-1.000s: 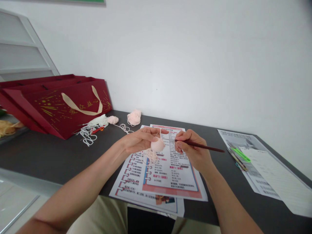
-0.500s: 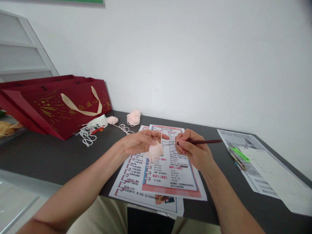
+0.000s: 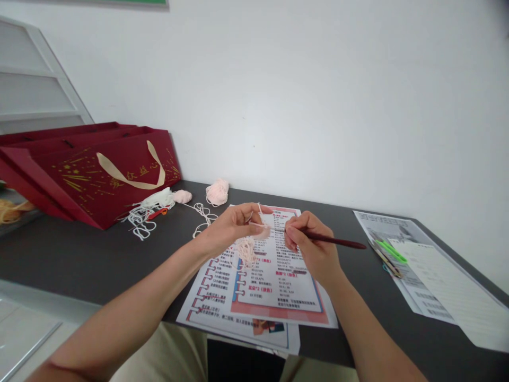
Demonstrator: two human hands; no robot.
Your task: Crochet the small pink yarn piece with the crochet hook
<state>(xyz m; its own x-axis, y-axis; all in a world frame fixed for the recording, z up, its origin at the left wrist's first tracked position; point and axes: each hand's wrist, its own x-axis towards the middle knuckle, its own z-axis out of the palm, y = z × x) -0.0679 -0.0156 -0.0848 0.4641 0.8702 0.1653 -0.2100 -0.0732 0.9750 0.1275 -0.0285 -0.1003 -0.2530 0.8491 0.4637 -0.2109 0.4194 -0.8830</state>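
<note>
My left hand [image 3: 233, 225] is closed in a pinch on a small pale pink crochet piece [image 3: 262, 230], with loose pink yarn [image 3: 247, 249] hanging below it. My right hand [image 3: 308, 245] grips a dark brown crochet hook [image 3: 338, 241] like a pen; its thin metal tip points left into the piece. Both hands hover above printed pattern sheets [image 3: 274, 276] lying on the dark table [image 3: 91, 254]. A pink strand runs from my left hand back to a pink yarn ball [image 3: 217, 191] near the wall.
A red gift bag with a beige handle [image 3: 99, 172] lies at the back left, with white yarn [image 3: 147, 209] and a small pink piece [image 3: 183, 196] beside it. At the right lie more papers [image 3: 429, 276] and green-handled scissors [image 3: 392, 253].
The pink piece has turned in my left hand and rose slightly. The hook swung from level to tilted, its tip staying in the work. The yarn strand to the ball has shifted.
</note>
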